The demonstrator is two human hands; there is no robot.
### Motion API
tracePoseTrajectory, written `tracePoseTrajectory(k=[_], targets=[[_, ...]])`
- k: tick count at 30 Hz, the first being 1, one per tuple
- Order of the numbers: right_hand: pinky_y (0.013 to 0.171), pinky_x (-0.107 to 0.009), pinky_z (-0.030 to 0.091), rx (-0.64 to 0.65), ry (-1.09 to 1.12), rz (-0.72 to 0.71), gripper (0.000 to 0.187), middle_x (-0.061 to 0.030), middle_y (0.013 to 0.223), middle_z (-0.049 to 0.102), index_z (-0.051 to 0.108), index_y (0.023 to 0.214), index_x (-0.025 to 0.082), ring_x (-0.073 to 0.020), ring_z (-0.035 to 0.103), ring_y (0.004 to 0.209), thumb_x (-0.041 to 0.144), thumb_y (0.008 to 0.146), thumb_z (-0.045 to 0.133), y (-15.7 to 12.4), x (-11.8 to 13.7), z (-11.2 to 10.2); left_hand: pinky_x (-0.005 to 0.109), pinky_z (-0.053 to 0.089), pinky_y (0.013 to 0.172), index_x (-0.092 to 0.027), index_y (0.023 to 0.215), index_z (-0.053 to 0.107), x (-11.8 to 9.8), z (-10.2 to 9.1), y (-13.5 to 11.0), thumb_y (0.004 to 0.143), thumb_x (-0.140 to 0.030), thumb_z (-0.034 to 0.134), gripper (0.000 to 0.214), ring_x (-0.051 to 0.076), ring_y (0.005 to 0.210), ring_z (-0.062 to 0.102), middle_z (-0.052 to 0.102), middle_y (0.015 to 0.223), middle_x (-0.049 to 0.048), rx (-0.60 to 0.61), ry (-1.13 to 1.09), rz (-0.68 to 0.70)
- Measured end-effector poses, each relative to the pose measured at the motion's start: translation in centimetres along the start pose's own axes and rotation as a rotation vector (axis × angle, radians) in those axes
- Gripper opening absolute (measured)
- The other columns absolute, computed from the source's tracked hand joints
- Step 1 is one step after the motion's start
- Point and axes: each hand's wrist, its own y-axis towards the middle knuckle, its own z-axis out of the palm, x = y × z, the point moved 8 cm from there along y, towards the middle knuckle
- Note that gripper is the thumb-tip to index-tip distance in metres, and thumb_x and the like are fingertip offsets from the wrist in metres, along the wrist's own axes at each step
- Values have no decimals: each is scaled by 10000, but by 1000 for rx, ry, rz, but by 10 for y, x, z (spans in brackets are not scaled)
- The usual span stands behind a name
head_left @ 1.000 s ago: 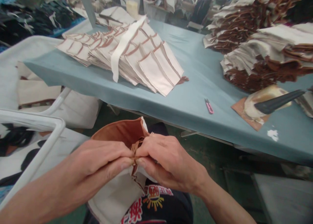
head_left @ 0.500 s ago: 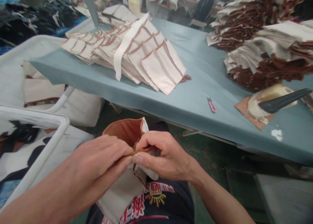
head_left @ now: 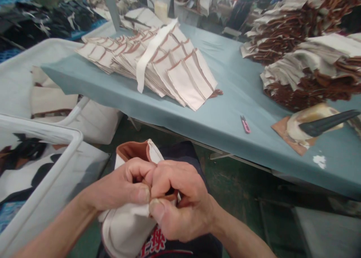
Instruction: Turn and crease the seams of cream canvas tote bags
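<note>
Both my hands hold a cream cloth pouch (head_left: 124,228) with a brown lining over my lap. My left hand (head_left: 124,186) pinches its top edge from the left. My right hand (head_left: 180,201) is curled around the same edge, thumb pressed on the cream cloth, a bit of brown cord between the fingers. The pouch's brown rim (head_left: 132,149) shows behind my knuckles.
A blue-grey table (head_left: 222,115) stands ahead with a fanned stack of cream pouches (head_left: 169,66), a pink cutter (head_left: 245,124), a black pointed tool on a brown board (head_left: 318,126) and heaps of cream and brown cloth (head_left: 304,62). White bins (head_left: 50,153) are on my left.
My hands have closed more tightly over the pouch's top edge and drawn nearer to me. Less of the brown lining shows than before.
</note>
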Motion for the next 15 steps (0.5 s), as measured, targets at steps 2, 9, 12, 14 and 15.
tracePoseTrajectory(k=[2, 9, 12, 14, 15], targets=[[616, -295, 444, 48, -1, -5, 243, 33, 696, 582, 482, 755, 268, -140, 530, 608, 160, 872, 666, 0, 0, 0, 239, 439, 485, -227, 647, 447, 9, 1, 3, 979, -901, 553, 759, 135, 565, 476, 542, 623, -9, 10, -72, -19], [738, -266, 479, 210, -253, 64, 138, 17, 827, 663, 578, 905, 235, -138, 582, 746, 148, 1012, 587, -1, -4, -12, 232, 435, 575, -212, 759, 581, -13, -29, -10, 1072, -706, 609, 585, 134, 638, 500, 584, 718, -25, -12, 28, 35], [721, -265, 461, 191, -353, 58, 140, 10, 826, 674, 588, 900, 229, -143, 581, 743, 146, 1013, 588, 0, -3, -14, 237, 482, 654, -229, 831, 619, -33, -34, -18, 1179, -472, 455, 455, 152, 705, 576, 640, 780, -20, -50, 259, 92], [713, -271, 445, 187, -415, 51, 145, 6, 821, 683, 599, 898, 225, -145, 579, 733, 144, 1018, 591, 0, -3, -14, 249, 515, 781, -245, 913, 653, -44, -31, -23, 1197, -331, 380, 402, 168, 803, 640, 702, 869, -16, -83, 418, 126], [711, -275, 439, 192, -441, 47, 145, 5, 819, 687, 605, 901, 224, -147, 581, 731, 146, 1023, 595, -1, -3, -13, 259, 510, 826, -252, 929, 659, -50, -30, -24, 1194, -287, 376, 389, 175, 834, 649, 713, 891, -18, -102, 492, 151]])
